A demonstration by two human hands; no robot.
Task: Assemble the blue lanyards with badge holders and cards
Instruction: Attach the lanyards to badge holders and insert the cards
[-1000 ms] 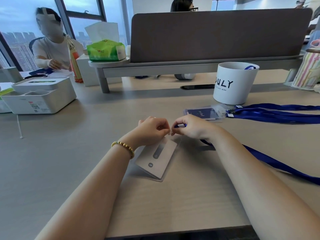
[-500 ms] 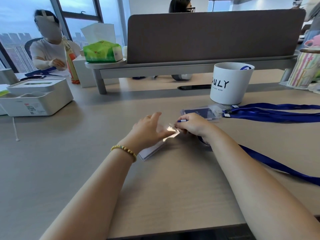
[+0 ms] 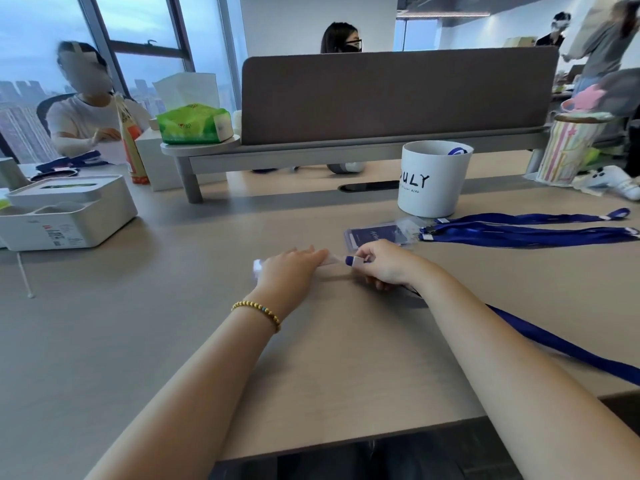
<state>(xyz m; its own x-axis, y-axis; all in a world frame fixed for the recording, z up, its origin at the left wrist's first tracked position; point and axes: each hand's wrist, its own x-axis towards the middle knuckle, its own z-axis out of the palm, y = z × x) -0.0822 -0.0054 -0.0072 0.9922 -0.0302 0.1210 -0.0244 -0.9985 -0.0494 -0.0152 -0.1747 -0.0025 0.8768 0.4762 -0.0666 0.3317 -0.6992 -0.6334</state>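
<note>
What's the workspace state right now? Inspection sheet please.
Surface: wooden desk, seams visible.
Job's things: badge holder under left hand; lanyard trails right; finished badges with lanyards beside white cup.
Clutter: white organizer box, tissue pack, striped cup.
Grippers: left hand flat, fingers straight on the holder; right hand pinches the lanyard clip.
Cables: nothing seen.
Surroundings: desk divider, windows, people seated and standing.

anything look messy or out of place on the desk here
Nothing stands out as spilled or damaged. The finished badges lie stacked beside the white cup, their blue lanyards trailing right. A thin white stick lies loose on the left.
</note>
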